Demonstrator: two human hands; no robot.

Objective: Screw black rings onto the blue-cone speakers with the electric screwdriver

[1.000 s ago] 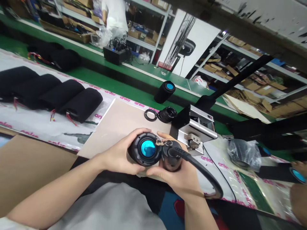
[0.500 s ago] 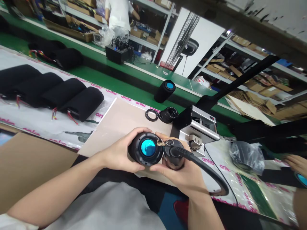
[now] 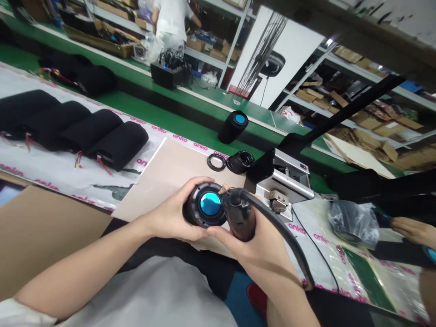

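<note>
Black speaker body point(image 3: 204, 204) sits in my left hand point(image 3: 173, 213), fingers closed firmly round its side, blue disc end facing up at the camera. My right hand point(image 3: 254, 259) is closed round a dark handheld corded tool point(image 3: 241, 218), whose upper end is right against the speaker's rim. Its thick black cable point(image 3: 288, 227) arcs away past the right hand's wrist. Can't tell what the tool is from this view.

Both hands are over a beige board point(image 3: 166, 186) lying on the green bench point(image 3: 146, 102). Just beyond the hands are a black rubber ring point(image 3: 216, 161) and a ribbed black cylinder part point(image 3: 240, 162), close together. Farther ahead, a finished-looking black speaker point(image 3: 232, 128) stands upright, blue end on top. Right of the right hand is a metal fixture point(image 3: 284, 186) with a black plate. Past that, a clear plastic bag point(image 3: 354, 222).

Left of the left hand, a row of black foam-wrapped cylinders point(image 3: 116, 145) with red wires lies on a white anko-printed sheet point(image 3: 57, 177). A co-worker's hand point(image 3: 410, 231) shows at the right edge. Another person point(image 3: 172, 18) stands at the far shelves.
</note>
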